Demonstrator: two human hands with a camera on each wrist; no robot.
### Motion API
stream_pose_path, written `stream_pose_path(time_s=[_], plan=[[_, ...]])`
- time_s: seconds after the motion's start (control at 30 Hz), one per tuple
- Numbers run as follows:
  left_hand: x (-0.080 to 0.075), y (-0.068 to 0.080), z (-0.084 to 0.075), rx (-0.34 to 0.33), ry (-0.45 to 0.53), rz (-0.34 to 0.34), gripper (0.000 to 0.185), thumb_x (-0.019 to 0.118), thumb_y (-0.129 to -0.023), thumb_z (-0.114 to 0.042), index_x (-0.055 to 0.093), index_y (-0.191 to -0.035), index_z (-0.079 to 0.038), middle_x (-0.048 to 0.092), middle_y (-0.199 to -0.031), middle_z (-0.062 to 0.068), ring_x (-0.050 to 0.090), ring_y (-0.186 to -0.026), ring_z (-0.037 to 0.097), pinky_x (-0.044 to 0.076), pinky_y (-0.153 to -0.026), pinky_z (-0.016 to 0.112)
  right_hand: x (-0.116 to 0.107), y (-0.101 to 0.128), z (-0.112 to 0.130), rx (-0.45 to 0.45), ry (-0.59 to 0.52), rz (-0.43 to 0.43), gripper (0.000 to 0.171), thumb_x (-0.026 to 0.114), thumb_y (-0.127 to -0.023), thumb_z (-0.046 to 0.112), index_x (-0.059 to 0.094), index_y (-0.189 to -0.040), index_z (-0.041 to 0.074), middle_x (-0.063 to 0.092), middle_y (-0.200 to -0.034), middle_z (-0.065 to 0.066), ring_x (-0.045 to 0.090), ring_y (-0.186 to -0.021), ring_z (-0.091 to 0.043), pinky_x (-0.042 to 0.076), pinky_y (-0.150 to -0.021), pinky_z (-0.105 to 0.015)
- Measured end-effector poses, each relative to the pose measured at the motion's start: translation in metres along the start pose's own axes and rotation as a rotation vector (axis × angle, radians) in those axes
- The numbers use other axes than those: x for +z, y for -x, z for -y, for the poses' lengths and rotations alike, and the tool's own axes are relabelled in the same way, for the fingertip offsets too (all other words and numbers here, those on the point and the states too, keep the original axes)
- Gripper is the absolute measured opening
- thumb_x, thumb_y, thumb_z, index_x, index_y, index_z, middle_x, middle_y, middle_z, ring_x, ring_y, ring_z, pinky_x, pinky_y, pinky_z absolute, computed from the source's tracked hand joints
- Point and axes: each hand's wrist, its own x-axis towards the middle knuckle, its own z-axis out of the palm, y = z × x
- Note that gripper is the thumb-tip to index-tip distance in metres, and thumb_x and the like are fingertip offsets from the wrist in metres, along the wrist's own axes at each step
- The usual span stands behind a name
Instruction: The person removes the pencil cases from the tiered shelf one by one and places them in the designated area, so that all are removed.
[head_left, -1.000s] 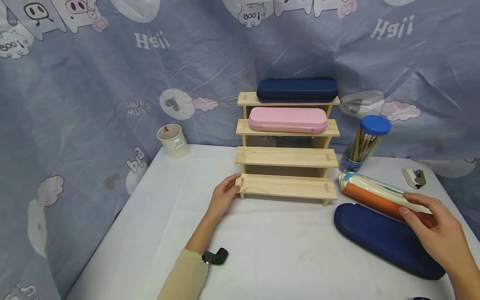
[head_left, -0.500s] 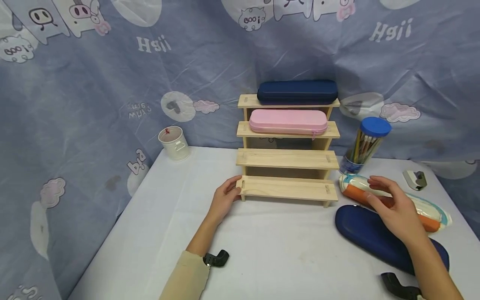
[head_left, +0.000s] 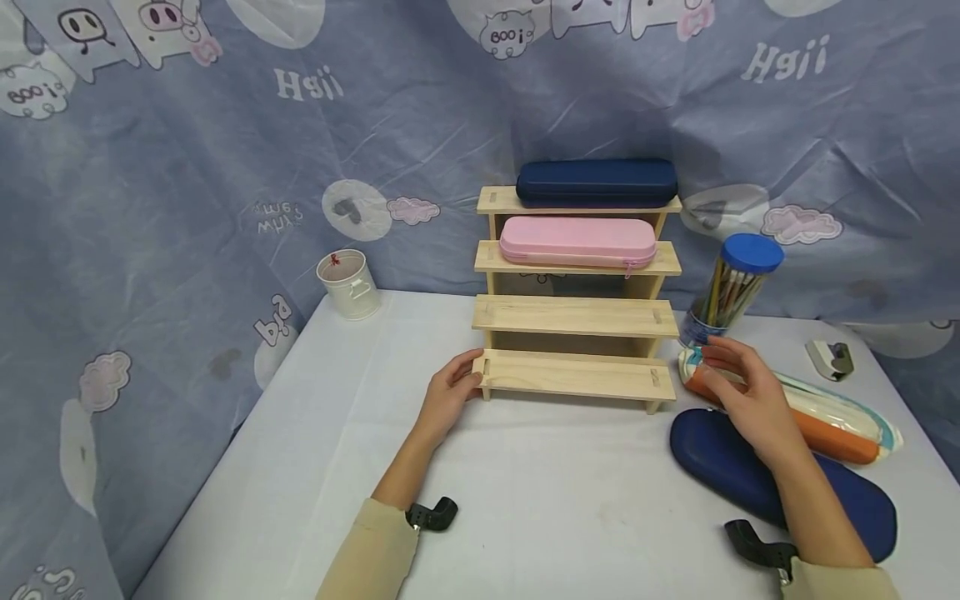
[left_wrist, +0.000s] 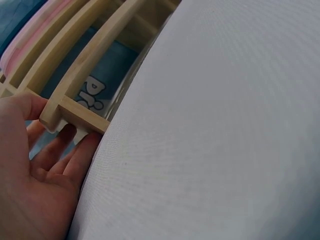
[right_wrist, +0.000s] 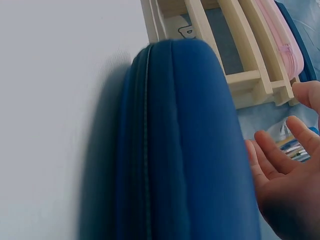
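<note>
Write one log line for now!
left hand: holds wooden rack's lowest shelf | right hand: empty, near orange-and-cream pouch | pink pencil case: second shelf from top

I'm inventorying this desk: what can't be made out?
Head view: part of the long orange-and-cream pouch, behind the right hand.
Right wrist view: one end of the rounded blue zip case, past bottom edge.
Head view: floor of round white pail, behind its wall.
</note>
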Motion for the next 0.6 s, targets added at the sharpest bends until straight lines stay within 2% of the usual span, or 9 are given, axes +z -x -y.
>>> stream_pose_path(time_s=[0.17,0.3,0.47,0.6], plan=[[-0.001,0.0,-0.002,0.002,-0.008,-0.003,0.039,0.058,-0.094,-0.015,0.058,-0.133,-0.021,0.057,-0.131,0.006,0.061,-0.109,0.022,0.055,-0.082,0.034,0.011,-0.008,0.003,0.024,-0.048,-0.018,0.053,0.059,-0.097,0.021,0.04,-0.146,0.014,0.05,-0.131,-0.018,0.049,-0.113,-0.014,0.038,-0.081,-0.005],[0.0,-0.001,-0.003,0.013,-0.008,-0.001,0.039,0.058,-0.094,-0.013,0.057,-0.132,-0.018,0.057,-0.13,0.008,0.062,-0.109,0.023,0.056,-0.082,0.035,0.017,-0.015,0.006,0.043,-0.095,-0.02,0.053,0.059,-0.097,0.023,0.04,-0.146,0.014,0.048,-0.133,-0.019,0.049,-0.111,-0.008,0.045,-0.079,-0.008],[0.001,-0.003,-0.001,0.01,-0.005,0.003,0.038,0.058,-0.094,-0.014,0.058,-0.131,-0.021,0.058,-0.128,0.006,0.062,-0.108,0.022,0.055,-0.082,0.035,0.02,-0.019,0.011,0.071,-0.153,-0.022,0.052,0.058,-0.097,0.028,0.041,-0.145,0.018,0.047,-0.134,-0.02,0.05,-0.109,-0.003,0.05,-0.073,-0.013],[0.0,-0.001,0.0,0.0,-0.011,-0.005,0.038,0.058,-0.094,-0.016,0.058,-0.131,-0.024,0.059,-0.128,0.002,0.062,-0.108,0.019,0.055,-0.083,0.035,0.026,-0.025,0.011,0.126,-0.173,-0.031,0.053,0.057,-0.097,0.035,0.041,-0.146,0.024,0.046,-0.135,-0.018,0.054,-0.105,-0.008,0.052,-0.07,-0.02]])
